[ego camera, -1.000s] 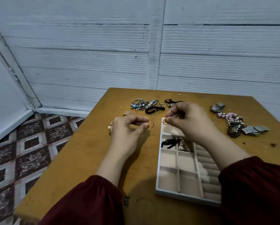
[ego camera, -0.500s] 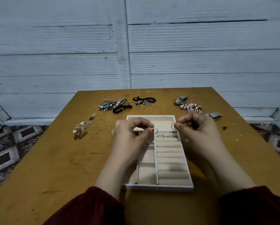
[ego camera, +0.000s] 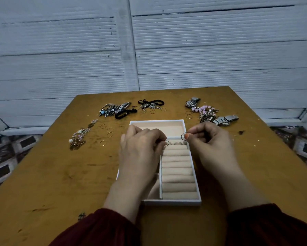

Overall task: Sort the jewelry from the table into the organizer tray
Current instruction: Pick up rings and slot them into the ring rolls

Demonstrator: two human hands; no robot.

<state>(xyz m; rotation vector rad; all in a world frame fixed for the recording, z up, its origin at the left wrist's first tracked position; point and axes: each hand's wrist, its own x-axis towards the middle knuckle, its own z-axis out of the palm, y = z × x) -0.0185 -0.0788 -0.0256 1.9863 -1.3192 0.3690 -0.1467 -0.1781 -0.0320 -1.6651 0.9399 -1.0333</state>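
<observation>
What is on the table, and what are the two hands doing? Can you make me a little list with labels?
Left hand: pinches a thin ring over the tray
Right hand: pinches a second ring above the tray's right side
Tray: white, open, padded rolls on its right side
Table: yellow-brown, scuffed
Loose rings: several on the table left of the tray
Watch: silver, beyond the right hand
Hair ties: black, beyond the tray
</observation>
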